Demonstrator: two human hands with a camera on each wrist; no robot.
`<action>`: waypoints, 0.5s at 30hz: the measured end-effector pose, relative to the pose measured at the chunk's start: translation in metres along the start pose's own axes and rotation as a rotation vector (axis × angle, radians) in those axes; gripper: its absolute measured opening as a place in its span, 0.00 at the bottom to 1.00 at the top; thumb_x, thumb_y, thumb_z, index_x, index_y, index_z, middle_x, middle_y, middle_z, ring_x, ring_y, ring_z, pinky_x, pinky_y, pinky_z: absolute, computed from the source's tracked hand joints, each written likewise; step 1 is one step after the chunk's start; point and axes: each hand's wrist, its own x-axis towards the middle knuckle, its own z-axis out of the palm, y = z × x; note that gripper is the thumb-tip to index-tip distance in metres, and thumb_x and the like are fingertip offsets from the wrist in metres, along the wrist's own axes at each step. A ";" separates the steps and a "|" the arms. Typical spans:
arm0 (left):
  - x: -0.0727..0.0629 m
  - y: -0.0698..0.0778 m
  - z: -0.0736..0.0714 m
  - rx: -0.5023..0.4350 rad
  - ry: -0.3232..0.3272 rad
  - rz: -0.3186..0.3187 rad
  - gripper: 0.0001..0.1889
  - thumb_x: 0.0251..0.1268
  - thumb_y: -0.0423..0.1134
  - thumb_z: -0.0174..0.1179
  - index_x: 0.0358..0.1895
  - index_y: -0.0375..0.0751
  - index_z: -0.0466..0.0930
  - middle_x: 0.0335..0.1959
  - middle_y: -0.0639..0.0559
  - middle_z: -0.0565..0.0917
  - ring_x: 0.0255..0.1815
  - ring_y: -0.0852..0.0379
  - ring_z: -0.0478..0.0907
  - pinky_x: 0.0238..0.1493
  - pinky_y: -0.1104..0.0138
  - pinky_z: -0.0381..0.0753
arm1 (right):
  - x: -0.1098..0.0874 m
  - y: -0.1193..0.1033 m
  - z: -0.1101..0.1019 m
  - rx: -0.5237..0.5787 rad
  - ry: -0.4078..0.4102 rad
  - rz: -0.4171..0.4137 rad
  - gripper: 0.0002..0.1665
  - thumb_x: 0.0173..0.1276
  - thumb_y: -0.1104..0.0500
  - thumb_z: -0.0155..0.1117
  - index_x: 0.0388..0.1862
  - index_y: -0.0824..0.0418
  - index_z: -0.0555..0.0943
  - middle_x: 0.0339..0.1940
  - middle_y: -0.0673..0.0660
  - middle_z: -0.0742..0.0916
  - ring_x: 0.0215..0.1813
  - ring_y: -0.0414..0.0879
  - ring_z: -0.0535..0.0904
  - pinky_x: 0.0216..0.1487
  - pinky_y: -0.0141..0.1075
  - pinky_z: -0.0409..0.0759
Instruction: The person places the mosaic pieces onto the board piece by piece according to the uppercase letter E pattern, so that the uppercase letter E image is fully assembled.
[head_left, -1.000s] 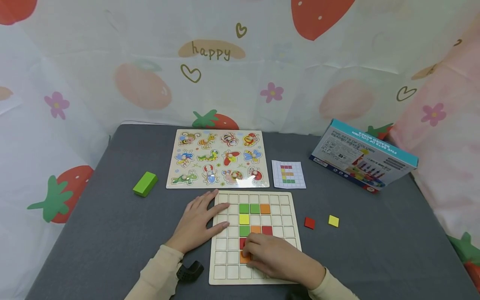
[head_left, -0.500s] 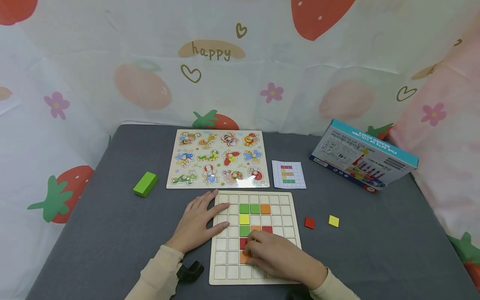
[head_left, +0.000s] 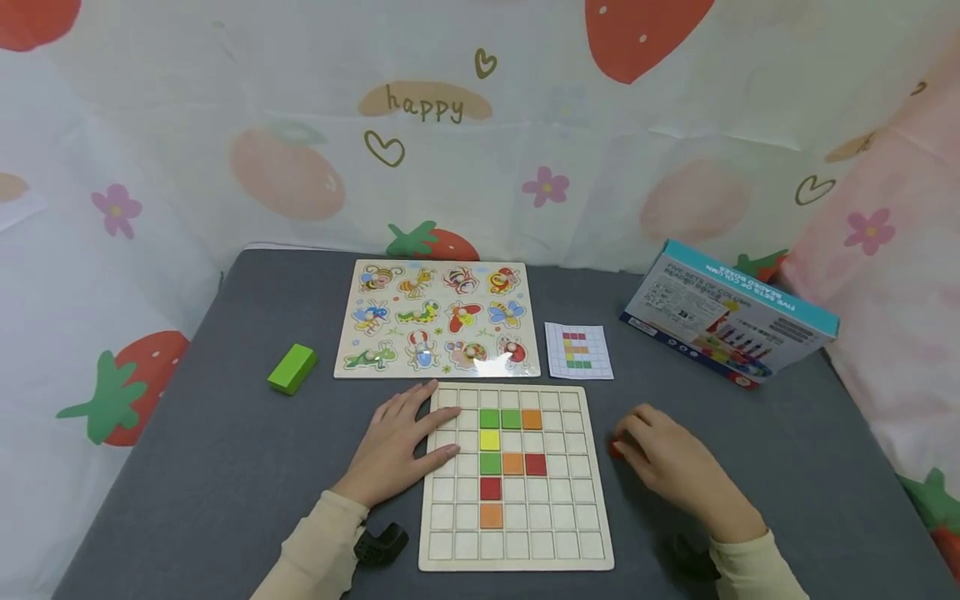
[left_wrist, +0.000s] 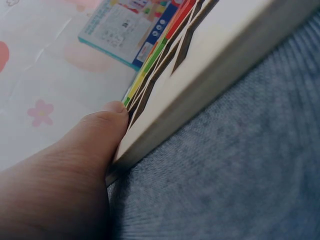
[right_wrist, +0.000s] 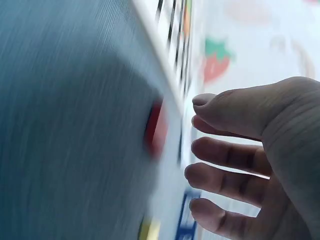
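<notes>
My left hand (head_left: 395,439) rests on the left edge of a wooden grid board (head_left: 553,543), fingers spread. In the left wrist view, its thumb touches the board's rim. Green, yellow, orange and red square tiles fill several cells, including an orange tile (head_left: 491,516) and a red tile above it. My right hand (head_left: 671,462) hovers right of the board over a loose red tile (right_wrist: 156,129), fingers relaxed and apart from it. A loose yellow tile (right_wrist: 149,229) shows in the right wrist view; the hand hides it in the head view.
Behind the board lie an insect peg puzzle (head_left: 437,318) and a pattern card (head_left: 581,351). A green block (head_left: 292,369) is at the left, a printed box (head_left: 731,312) at the back right. A patterned cloth (head_left: 465,167) hangs behind the grey table.
My right hand has left the board's lower middle and moved right to above the loose red tile, uncovering the red and orange tiles. The left hand stays in place.
</notes>
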 end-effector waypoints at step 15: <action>0.000 0.000 -0.002 -0.011 -0.046 -0.031 0.28 0.64 0.65 0.53 0.67 0.66 0.69 0.76 0.51 0.56 0.76 0.49 0.51 0.73 0.47 0.51 | -0.028 0.047 -0.013 0.122 -0.147 0.215 0.13 0.61 0.63 0.69 0.45 0.60 0.78 0.43 0.57 0.79 0.44 0.50 0.77 0.41 0.47 0.80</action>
